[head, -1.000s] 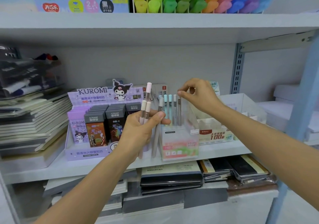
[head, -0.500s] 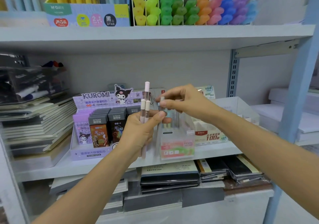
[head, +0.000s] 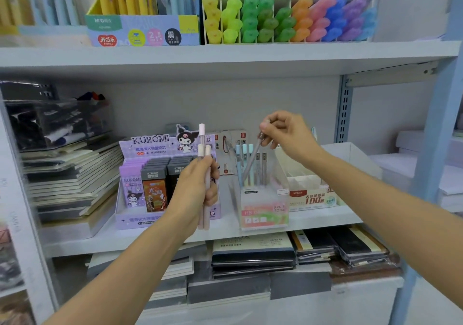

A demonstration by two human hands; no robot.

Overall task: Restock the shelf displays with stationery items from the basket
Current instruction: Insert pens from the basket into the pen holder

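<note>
Three pale pink pens point(head: 207, 212) stood upright in the left grip point(head: 196, 190), which was clenched round their middles in front of the Kuromi display box point(head: 150, 140). The right grip point(head: 288, 136) pinched a grey pen point(head: 251, 164) by its top. The pen was tilted, its lower end inside the clear display box point(head: 263, 209) among other upright pens. That box sat near the shelf's point(head: 105, 239) front edge, with a bare gap on its left and a white carton point(head: 310, 198) just beside its right.
</note>
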